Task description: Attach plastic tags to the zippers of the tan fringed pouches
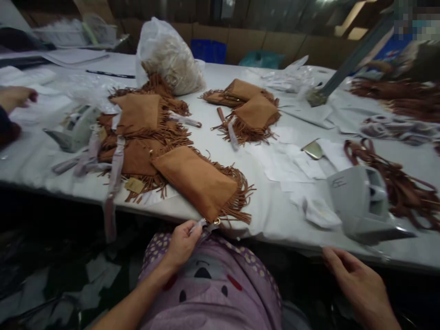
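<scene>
My left hand is closed on a plastic-wrapped strap at the front edge of the table, beside the gold ring of a tan fringed pouch. That pouch lies flat, its fringe spread to the right. Further right, my right hand hangs at the table edge below a grey tape dispenser, thumb and forefinger near each other; whether anything is between them is unclear. Left of the pouch is a pile of similar fringed pouches with wrapped straps and a tag.
More fringed pouches lie mid-table. A stuffed clear bag stands behind the pile. White papers, brown straps and a metal post are at right. Another person's hand is at far left, near a second dispenser.
</scene>
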`<state>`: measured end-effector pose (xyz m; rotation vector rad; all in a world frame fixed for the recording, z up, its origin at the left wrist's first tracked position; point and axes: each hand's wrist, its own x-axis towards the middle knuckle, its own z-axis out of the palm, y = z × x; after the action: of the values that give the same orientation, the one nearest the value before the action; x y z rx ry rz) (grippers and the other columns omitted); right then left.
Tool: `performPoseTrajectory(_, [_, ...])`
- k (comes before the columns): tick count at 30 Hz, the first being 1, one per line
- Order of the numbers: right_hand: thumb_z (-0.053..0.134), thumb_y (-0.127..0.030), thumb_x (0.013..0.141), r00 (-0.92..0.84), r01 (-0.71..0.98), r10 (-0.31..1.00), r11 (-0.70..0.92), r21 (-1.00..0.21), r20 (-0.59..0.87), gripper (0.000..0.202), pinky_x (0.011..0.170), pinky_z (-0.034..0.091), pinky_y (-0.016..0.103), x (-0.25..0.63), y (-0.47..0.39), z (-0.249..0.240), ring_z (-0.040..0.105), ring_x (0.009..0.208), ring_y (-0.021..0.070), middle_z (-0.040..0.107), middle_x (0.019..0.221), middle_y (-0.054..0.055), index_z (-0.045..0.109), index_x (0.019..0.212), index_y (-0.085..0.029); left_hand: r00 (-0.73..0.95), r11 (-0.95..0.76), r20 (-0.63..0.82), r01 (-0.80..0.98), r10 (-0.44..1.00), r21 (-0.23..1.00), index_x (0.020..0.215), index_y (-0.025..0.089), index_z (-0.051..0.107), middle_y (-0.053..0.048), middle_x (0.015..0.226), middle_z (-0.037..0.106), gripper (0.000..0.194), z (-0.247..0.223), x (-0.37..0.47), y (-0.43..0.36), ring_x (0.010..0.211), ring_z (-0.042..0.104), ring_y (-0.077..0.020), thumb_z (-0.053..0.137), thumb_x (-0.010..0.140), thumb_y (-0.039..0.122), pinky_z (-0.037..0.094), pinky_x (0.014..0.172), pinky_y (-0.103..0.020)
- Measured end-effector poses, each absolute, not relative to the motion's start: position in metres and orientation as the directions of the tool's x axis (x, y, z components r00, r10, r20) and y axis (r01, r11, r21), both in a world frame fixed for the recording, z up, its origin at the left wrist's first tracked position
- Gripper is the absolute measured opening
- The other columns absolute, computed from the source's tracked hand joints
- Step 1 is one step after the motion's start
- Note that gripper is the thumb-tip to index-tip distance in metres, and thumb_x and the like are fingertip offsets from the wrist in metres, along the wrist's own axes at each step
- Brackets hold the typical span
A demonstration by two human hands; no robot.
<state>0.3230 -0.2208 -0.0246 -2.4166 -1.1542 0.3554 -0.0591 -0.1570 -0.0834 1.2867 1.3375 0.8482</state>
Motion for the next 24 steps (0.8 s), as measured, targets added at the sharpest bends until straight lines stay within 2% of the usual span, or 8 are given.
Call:
performPoseTrajectory(2, [0.058,-0.054,0.070,0.409,0.619,0.893,-0.423,-0.662,-0.188,0.038,0.063,0.049,0.030,0.264,-0.203,-0.010,0.065,0.068,0.0233,0.072,0.074,0.005,0.071,0.080,-0.020,0.091,0.119,-0.155,0.317,0.984,0.941,0.064,0.018,0.045,0.005,0.058,0.034,0.034,-0.082,-0.060,-0.157,0.054,0.033,-0.0097,0.043,0.088,0.042,0.027,0.050,-0.021])
performPoseTrajectory(4, [0.056,-0.050,0.077,0.119,0.533,0.965,-0.261,-0.805,-0.234,0.034,0.064,0.048,0.026,0.202,-0.189,0.007,0.063,0.070,0.0195,0.069,0.074,0.003,0.069,0.080,-0.019,0.059,0.100,-0.129,0.357,0.990,0.929,0.062,0.019,0.042,0.006,0.057,0.032,0.032,-0.079,-0.060,-0.159,0.054,0.032,-0.0094,0.044,0.088,0.037,0.025,0.051,-0.022])
performPoseTrajectory(6, [0.055,-0.046,0.082,-0.088,0.481,0.971,-0.154,-0.863,-0.222,0.030,0.063,0.046,0.024,0.151,-0.176,0.017,0.060,0.068,0.0166,0.066,0.071,0.002,0.067,0.076,-0.018,0.050,0.064,-0.091,0.389,0.995,0.919,0.060,0.019,0.040,0.006,0.056,0.031,0.031,-0.076,-0.060,-0.162,0.053,0.032,-0.0090,0.045,0.087,0.033,0.023,0.051,-0.022])
performPoseTrajectory(8, [0.054,-0.043,0.084,-0.193,0.447,0.958,-0.105,-0.889,-0.210,0.030,0.061,0.045,0.023,0.118,-0.164,0.015,0.057,0.066,0.0150,0.064,0.069,0.002,0.066,0.075,-0.017,0.053,0.025,-0.052,0.420,0.997,0.907,0.060,0.019,0.039,0.006,0.055,0.031,0.030,-0.076,-0.061,-0.163,0.052,0.033,-0.0087,0.045,0.087,0.031,0.022,0.051,-0.023])
performPoseTrajectory(11, [0.053,-0.042,0.083,-0.237,0.440,0.947,-0.096,-0.893,-0.218,0.031,0.058,0.043,0.023,0.094,-0.151,-0.001,0.054,0.063,0.0141,0.062,0.066,0.002,0.065,0.072,-0.016,0.062,-0.024,-0.006,0.471,0.998,0.882,0.061,0.019,0.042,0.006,0.055,0.035,0.027,-0.081,-0.064,-0.162,0.051,0.034,-0.0091,0.047,0.085,0.029,0.022,0.052,-0.024])
performPoseTrajectory(16, [0.053,-0.043,0.081,-0.187,0.520,0.949,-0.122,-0.845,-0.252,0.035,0.051,0.037,0.022,0.079,-0.140,-0.024,0.050,0.056,0.0128,0.059,0.059,0.002,0.065,0.065,-0.015,0.086,-0.088,0.048,0.563,0.995,0.822,0.066,0.020,0.047,0.003,0.058,0.046,0.022,-0.087,-0.068,-0.162,0.055,0.043,-0.0121,0.047,0.086,0.028,0.027,0.056,-0.026])
performPoseTrajectory(20, [0.053,-0.045,0.079,-0.131,0.606,0.955,-0.137,-0.783,-0.268,0.038,0.048,0.035,0.021,0.069,-0.136,-0.022,0.049,0.053,0.0130,0.058,0.054,0.001,0.064,0.057,-0.015,0.134,-0.137,0.068,0.621,0.989,0.772,0.071,0.020,0.051,-0.002,0.064,0.057,0.021,-0.088,-0.072,-0.164,0.061,0.053,-0.0157,0.045,0.089,0.028,0.031,0.058,-0.026])
performPoseTrajectory(24, [0.055,-0.044,0.076,-0.046,0.669,0.962,-0.171,-0.723,-0.270,0.038,0.047,0.033,0.021,0.063,-0.135,-0.016,0.052,0.050,0.0137,0.059,0.050,0.001,0.065,0.053,-0.016,0.177,-0.177,0.078,0.660,0.981,0.731,0.073,0.020,0.054,-0.004,0.067,0.061,0.020,-0.090,-0.075,-0.162,0.064,0.057,-0.0172,0.045,0.090,0.028,0.035,0.059,-0.025])
